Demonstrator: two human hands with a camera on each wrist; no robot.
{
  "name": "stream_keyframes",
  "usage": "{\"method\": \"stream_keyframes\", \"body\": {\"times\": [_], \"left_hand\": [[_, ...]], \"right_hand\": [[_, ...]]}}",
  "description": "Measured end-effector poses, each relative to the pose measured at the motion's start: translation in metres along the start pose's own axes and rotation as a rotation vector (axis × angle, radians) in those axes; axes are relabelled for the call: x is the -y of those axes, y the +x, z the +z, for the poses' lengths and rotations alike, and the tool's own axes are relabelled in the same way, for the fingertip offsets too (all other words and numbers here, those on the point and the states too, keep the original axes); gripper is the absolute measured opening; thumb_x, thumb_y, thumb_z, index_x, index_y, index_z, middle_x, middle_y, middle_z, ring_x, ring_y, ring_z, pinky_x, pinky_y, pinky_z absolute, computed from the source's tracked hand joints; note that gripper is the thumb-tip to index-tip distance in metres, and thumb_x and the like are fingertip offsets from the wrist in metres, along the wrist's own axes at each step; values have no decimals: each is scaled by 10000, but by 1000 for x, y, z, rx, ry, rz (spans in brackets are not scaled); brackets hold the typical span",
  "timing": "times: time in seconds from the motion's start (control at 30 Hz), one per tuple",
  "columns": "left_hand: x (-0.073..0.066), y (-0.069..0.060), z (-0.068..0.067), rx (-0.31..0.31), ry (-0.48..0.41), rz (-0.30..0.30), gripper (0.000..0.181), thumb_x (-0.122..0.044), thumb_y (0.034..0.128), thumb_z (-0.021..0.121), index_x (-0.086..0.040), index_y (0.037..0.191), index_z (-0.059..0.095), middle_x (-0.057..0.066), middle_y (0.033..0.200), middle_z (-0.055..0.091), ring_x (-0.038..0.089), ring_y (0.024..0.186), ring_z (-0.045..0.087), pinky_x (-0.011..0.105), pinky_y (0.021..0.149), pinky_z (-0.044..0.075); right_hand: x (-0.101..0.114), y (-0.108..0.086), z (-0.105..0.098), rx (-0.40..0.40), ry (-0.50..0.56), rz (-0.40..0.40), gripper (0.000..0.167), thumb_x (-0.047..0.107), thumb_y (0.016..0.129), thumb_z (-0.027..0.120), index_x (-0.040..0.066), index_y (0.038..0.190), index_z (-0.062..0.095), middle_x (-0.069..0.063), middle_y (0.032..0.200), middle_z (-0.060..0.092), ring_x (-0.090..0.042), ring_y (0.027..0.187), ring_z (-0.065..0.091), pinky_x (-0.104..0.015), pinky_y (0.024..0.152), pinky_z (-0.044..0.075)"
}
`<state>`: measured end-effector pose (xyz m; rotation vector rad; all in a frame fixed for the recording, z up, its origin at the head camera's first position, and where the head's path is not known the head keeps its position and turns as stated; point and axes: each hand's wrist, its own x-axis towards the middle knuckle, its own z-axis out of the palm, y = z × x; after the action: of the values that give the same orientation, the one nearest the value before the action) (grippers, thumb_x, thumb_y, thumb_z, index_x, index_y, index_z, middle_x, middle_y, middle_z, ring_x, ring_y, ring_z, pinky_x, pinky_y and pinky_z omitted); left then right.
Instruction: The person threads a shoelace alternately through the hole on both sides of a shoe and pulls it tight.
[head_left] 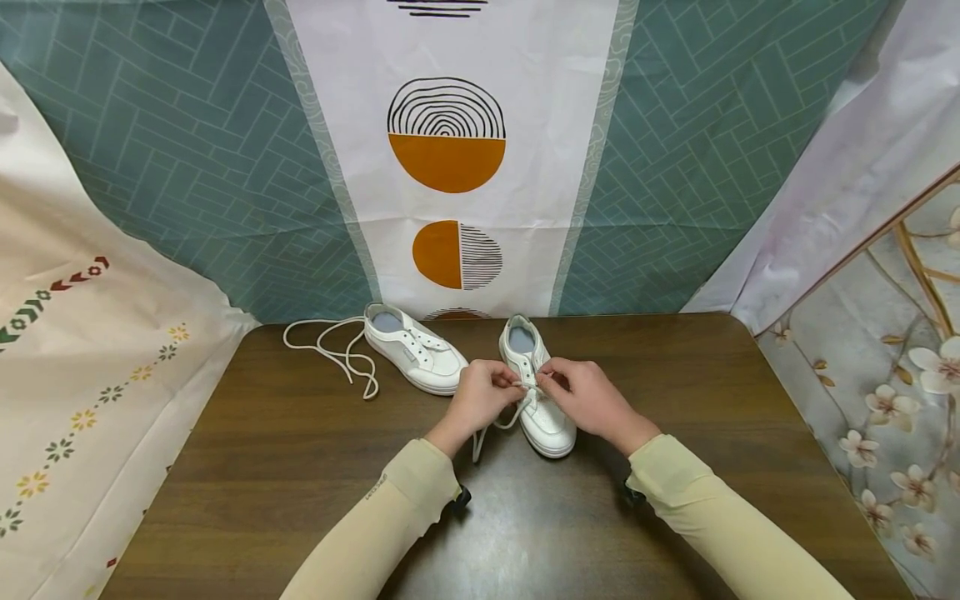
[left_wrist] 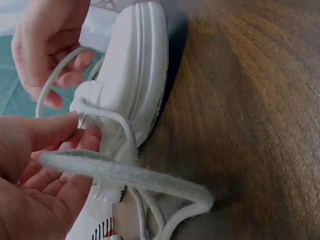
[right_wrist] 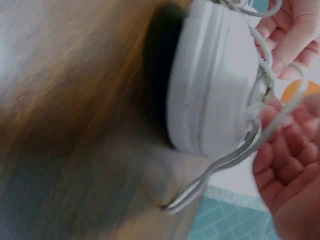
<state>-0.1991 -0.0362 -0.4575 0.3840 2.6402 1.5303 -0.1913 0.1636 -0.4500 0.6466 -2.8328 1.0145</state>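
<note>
A white lace-up sneaker (head_left: 550, 432) stands upright on the table, its toe toward the person. Both hands meet over its eyelets. The left hand (head_left: 478, 398) pinches the white shoelace (left_wrist: 125, 172) close to the tongue; a loop of it crosses in front of those fingers in the left wrist view. From the other side, the right hand (head_left: 592, 398) holds a stretch of lace between thumb and fingers. In the right wrist view, strands (right_wrist: 215, 167) hang past the sneaker's side toward the table. Fingers partly hide the lacing in the head view.
A second white sneaker (head_left: 431, 360) lies at the back, left of the first, with bare eyelets. Beside it a loose white lace (head_left: 347, 354) is spread on the brown wooden table (head_left: 300, 483). Patterned cloth (head_left: 247, 150) hangs along the table's back edge.
</note>
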Motion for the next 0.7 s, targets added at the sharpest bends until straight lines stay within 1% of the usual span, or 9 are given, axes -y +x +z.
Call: {"method": "stream_keyframes", "body": {"times": [0.07,0.13,0.27,0.33,0.4,0.57,0.63,0.7], "left_hand": [[0,0,-1,0,2,0,73,-145,754,766,-113,780,706,-8,705,690,42,601,612,226,549,508],[0,0,-1,1,8,-2,70,-137,750,767,-115,782,709,-9,702,691,37,601,610,223,550,506],[0,0,-1,9,10,-8,68,-106,745,759,-117,792,710,-11,707,689,33,611,608,214,553,501],[-1,0,-1,13,6,-9,74,-96,744,758,-121,793,708,-15,710,686,34,621,610,213,556,502],[-2,1,-1,13,12,2,78,-96,746,759,-130,794,707,-21,715,686,35,630,614,214,561,502],[-3,2,-2,8,31,35,85,-113,747,769,-152,789,707,-35,720,692,31,638,626,211,568,500],[-3,3,-4,22,29,33,88,-118,745,773,-147,797,707,-31,729,697,29,645,630,204,574,502],[-3,4,-6,46,8,34,108,-104,743,771,-120,831,710,-3,759,709,40,661,642,208,592,512]], "right_hand": [[3,1,-1,40,-16,56,160,276,919,572,203,1017,675,122,697,602,-51,573,504,-233,498,419],[6,1,-2,81,-46,90,189,238,886,611,177,1051,679,112,664,594,-49,553,499,-237,491,413],[9,3,-2,128,-91,119,209,229,835,660,182,1035,700,122,628,591,-44,539,513,-241,508,425],[9,4,-2,129,-100,118,194,221,825,665,192,1012,707,124,629,591,-41,540,514,-241,514,428],[9,5,-1,127,-108,98,155,208,825,668,191,973,713,124,646,602,-34,562,524,-238,534,436],[7,6,1,134,-103,64,43,218,856,662,205,879,696,126,716,641,-11,657,565,-223,608,461],[7,7,1,141,-87,74,40,229,874,644,210,871,678,121,744,652,-12,687,582,-228,627,472],[7,7,1,147,-74,80,50,236,889,624,203,882,662,103,775,661,-22,713,593,-236,640,480]]}}
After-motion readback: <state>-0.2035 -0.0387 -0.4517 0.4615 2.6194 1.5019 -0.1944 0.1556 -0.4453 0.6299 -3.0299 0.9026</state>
